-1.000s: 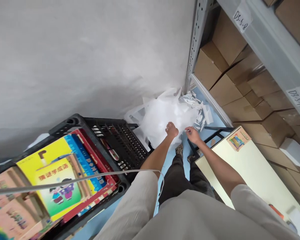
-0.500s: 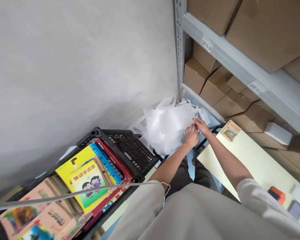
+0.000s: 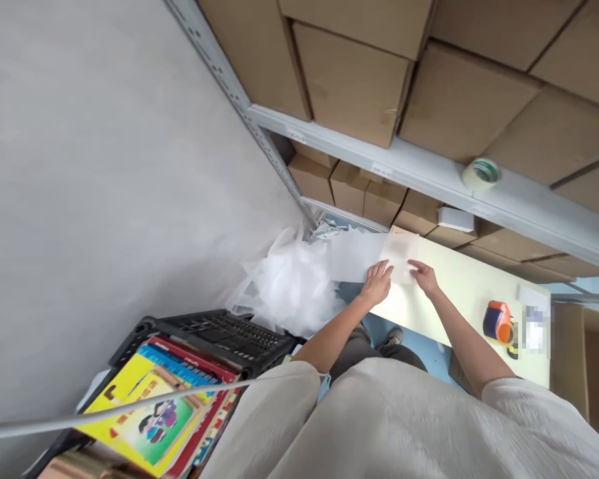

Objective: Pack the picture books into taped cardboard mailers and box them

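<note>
We are seeing, leftmost, a black crate [image 3: 272,359] carrying picture books [image 3: 162,422], their titles blurring beyond reading. A thin white sheet [image 3: 354,256] is stretching over the left end of the worktop [image 3: 454,266]. Our left hand [image 3: 377,286] is touching it, its grip unclear; our right hand [image 3: 424,276] is pinching its edge, probably keeping it flat. Above, shelf labels [image 3: 382,167] are showing illegible marks. Farther right, an orange-and-blue tape dispenser [image 3: 498,320] is sitting, no brand showing.

Metal shelving [image 3: 329,141] beside a grey wall [image 3: 104,146]
Cardboard boxes [image 3: 349,80] crowd two levels; a tape roll [image 3: 473,175] sits at the upper edge; a white box [image 3: 456,218] lies below
</note>
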A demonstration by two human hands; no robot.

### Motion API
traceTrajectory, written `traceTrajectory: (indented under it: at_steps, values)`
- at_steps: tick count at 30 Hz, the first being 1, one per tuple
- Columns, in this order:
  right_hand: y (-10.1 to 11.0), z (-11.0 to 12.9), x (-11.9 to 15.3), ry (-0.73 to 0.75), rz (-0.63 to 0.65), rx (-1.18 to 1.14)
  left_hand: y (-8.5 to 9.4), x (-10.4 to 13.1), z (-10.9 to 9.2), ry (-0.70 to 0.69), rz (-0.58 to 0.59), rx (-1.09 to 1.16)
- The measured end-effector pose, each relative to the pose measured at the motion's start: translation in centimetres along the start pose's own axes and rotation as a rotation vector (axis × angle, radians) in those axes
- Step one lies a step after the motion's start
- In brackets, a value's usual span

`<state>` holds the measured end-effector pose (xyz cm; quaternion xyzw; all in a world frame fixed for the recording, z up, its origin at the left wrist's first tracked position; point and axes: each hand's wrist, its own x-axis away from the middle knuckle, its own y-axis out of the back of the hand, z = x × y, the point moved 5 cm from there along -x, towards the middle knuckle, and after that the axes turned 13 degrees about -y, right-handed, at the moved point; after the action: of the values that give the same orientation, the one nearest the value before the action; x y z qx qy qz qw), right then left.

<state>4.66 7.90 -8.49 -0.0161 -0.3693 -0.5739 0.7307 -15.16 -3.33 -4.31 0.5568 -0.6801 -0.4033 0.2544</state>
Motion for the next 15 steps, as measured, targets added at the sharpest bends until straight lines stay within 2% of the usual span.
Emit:
traceTrajectory:
  at_steps: [3,8,12,15]
  values:
    - [3.5,-3.8,1.6,-0.028,-0.068,-0.006,-2.5,-1.0,-2.3,-0.013,0.08,0.002]
    - [8.2,-9.2,3.2,-0.065,-0.109,-0.041,-7.1,-1.6,-5.3,0.075,0.227,-0.004]
    - [10.9,-12.7,3.7,-0.067,-0.095,-0.004,-9.3,-1.6,-7.0,0.126,0.288,-0.012]
    - [12.0,-14.7,4.3,-0.066,-0.099,0.073,-10.4,-1.3,-7.5,0.181,0.336,-0.016]
